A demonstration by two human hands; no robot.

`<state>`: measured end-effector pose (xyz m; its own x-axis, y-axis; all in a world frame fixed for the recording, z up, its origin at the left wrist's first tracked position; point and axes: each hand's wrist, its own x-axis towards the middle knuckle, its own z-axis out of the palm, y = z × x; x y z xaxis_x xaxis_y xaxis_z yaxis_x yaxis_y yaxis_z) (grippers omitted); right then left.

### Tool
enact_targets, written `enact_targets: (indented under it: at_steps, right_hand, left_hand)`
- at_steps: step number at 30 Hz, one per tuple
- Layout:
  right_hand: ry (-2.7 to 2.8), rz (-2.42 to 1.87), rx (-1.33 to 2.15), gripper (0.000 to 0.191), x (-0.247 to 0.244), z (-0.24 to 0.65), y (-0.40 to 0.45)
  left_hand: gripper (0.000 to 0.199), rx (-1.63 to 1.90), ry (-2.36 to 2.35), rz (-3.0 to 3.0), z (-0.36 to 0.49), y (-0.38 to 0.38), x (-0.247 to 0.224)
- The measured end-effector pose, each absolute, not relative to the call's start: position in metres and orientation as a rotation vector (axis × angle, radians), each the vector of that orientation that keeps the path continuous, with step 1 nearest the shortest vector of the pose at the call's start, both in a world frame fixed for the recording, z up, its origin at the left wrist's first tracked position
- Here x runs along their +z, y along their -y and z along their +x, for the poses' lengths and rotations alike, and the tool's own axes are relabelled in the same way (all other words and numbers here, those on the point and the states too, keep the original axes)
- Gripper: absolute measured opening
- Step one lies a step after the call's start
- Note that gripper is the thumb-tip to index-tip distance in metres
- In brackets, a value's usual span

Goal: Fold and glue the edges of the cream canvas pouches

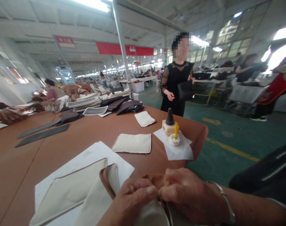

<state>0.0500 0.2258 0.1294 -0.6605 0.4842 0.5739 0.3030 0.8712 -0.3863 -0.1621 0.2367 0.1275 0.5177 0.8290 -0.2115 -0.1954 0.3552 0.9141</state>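
Note:
My left hand (133, 196) and my right hand (185, 194) meet at the bottom of the view, both pinching the brown binding (154, 181) of a cream fabric panel. A metal bangle (224, 197) circles my right wrist. More of the cream, brown-edged fabric (67, 191) lies folded to the left, over a white paper sheet (110, 160). Beyond my hands, two plain cream fabric pads (133, 143) (144, 119) rest on the brown table (23, 163). To the right, a black cone and a yellow-tipped item (172, 128) stand on white paper.
Dark strips (42, 135) and stacks of panels (96, 103) cover the table's far part. A person in black (174, 84) stands past the table's end, holding a dark bag. A green floor (227, 135) lies to the right, with workbenches and other workers behind.

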Motion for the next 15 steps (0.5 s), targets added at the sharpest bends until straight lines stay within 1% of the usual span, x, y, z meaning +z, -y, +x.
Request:
enact_targets:
  at_steps: [3,5,7,9,12,15]
  right_hand:
    - [2.278,-0.524,0.387,0.011,0.126,0.049,-0.223]
    - [2.163,-0.550,0.629,0.011,0.128,0.049,-0.218]
    - [1.952,-0.673,0.995,0.021,0.135,0.050,-0.215]
    - [1.814,-0.813,1.238,0.034,0.144,0.051,-0.214]
    - [1.924,-0.874,1.321,0.044,0.160,0.053,-0.218]
    - [2.012,-0.831,1.455,0.041,0.170,0.049,-0.224]
  left_hand:
    - [0.039,0.657,-0.722,1.008,-0.161,-0.237,0.121]
    - [0.042,0.624,-0.678,1.061,-0.163,-0.238,0.118]
    - [0.045,0.615,-0.658,1.120,-0.165,-0.239,0.119]
    - [0.046,0.624,-0.660,1.197,-0.167,-0.239,0.122]
    - [0.047,0.645,-0.669,1.276,-0.168,-0.237,0.128]
    - [0.047,0.627,-0.716,1.322,-0.169,-0.234,0.136]
